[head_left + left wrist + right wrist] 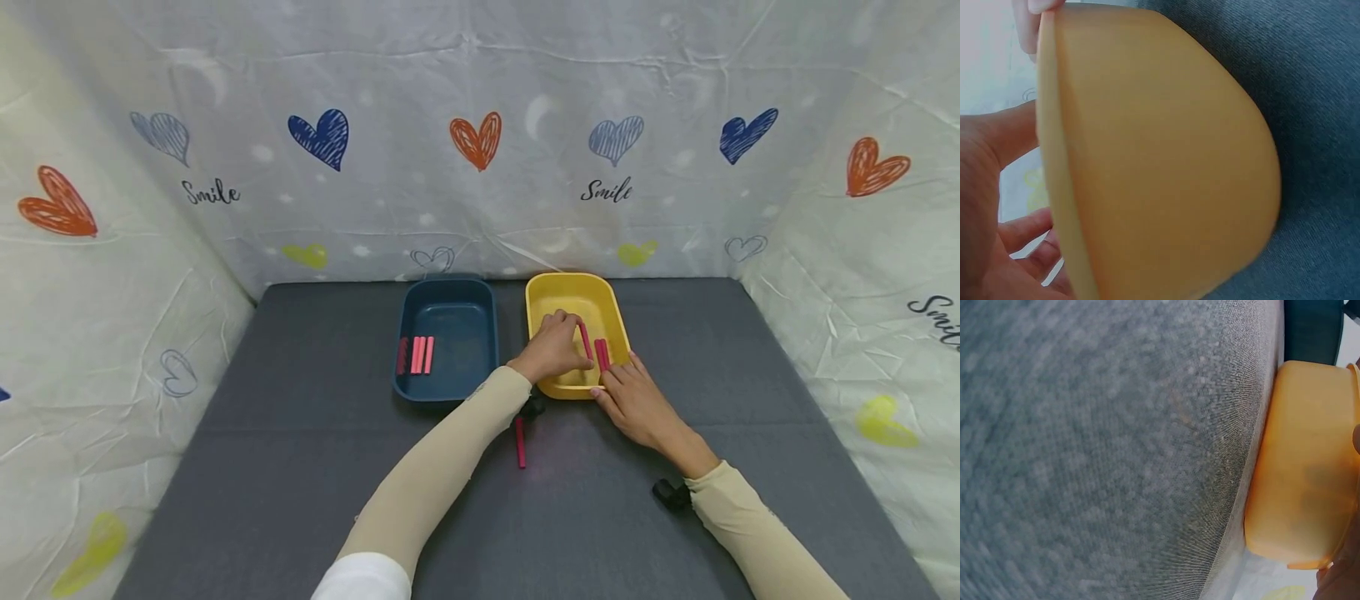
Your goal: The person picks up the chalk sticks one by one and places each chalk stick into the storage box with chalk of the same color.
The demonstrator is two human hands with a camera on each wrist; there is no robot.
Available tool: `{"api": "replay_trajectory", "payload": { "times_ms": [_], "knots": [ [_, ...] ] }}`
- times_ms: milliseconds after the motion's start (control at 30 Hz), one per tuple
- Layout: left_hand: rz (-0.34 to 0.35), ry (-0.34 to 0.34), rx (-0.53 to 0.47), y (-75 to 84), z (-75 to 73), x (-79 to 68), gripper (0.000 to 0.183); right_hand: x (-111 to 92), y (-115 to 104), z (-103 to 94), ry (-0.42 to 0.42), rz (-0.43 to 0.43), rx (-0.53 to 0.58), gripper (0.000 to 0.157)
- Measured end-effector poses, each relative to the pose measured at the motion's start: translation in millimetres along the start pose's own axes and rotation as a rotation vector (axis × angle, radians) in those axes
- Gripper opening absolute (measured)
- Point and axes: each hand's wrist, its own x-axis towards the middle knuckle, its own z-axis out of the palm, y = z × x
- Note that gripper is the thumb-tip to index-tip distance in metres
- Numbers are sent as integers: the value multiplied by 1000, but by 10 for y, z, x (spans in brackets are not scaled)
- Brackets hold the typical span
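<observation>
In the head view my left hand (pixel 557 346) reaches into the yellow tray (pixel 566 287), pinching a thin pinkish-red stick (pixel 584 340) between fingers and thumb. The stick stands tilted over the tray floor. Just right of it, more red sticks (pixel 602 354) lie side by side near the right wall. My right hand (pixel 637 404) grips the tray's near right corner, its thumb at the front rim and fingers over the side. The left wrist view shows the tray's outer wall (pixel 1160 150), with the left fingers behind the rim; the stick is hidden there.
A dark blue tray (pixel 457 317) stands left of the yellow one, with 3 pink sticks (pixel 422 355) along its left side. One red stick (pixel 521 446) lies on the grey cloth in front, partly under the left wrist camera (pixel 533 407). A printed curtain rises behind.
</observation>
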Motion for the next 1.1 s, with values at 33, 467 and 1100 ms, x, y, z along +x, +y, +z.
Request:
{"api": "replay_trajectory", "payload": {
  "times_ms": [33,467,1100],
  "knots": [
    [5,-5,10,11,3,8,71,-1,-2,-3,-3,2,1,20],
    [-5,-58,81,33,103,116,70,-2,8,7,8,-10,-1,20],
    [-42,-99,147,52,209,195,69,-2,11,11,15,-2,7,20]
  ]
}}
